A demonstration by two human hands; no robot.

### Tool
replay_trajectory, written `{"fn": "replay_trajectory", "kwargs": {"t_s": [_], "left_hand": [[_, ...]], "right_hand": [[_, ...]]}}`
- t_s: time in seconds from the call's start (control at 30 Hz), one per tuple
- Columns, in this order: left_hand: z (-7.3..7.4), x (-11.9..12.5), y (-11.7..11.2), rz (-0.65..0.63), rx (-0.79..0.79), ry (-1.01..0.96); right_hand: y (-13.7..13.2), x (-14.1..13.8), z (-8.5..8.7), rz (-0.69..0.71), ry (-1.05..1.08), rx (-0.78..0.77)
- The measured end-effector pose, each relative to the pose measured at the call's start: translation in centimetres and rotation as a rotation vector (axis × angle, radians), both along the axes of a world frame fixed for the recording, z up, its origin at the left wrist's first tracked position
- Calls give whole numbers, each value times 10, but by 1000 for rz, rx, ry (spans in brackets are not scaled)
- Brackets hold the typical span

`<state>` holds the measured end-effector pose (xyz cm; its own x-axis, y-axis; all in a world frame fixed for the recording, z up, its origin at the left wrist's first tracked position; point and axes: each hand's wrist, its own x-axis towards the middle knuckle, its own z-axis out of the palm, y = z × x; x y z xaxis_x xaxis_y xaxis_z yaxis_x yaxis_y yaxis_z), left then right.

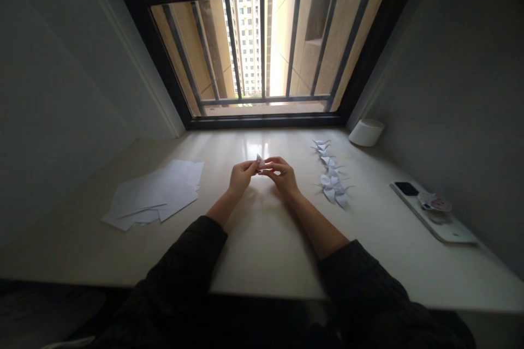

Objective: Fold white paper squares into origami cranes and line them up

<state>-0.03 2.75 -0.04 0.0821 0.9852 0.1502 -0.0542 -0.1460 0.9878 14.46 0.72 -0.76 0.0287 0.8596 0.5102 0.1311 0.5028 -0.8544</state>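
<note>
A small folded piece of white paper (260,162) is pinched between both hands above the middle of the pale desk (262,240). My left hand (241,175) grips its left side with closed fingers. My right hand (280,173) holds its right side, fingers curled round it. Both forearms reach forward from dark sleeves.
A loose stack of white paper sheets (153,195) lies at the left. Several folded paper cranes (331,173) sit in a row at the right. A white round container (365,132) stands by the window; a phone (406,188) and a small patterned item (434,203) rest on a tray-like slab far right.
</note>
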Motion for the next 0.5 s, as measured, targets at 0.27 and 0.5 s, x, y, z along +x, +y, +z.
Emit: {"fn": "replay_trajectory", "kwargs": {"t_s": [0.27, 0.5], "left_hand": [[7, 3, -5, -3, -52, -31], [4, 7, -9, 29, -27, -44]], "right_hand": [[2, -1, -1, -42, 36, -12], [-1, -5, 1, -103, 53, -74]]}}
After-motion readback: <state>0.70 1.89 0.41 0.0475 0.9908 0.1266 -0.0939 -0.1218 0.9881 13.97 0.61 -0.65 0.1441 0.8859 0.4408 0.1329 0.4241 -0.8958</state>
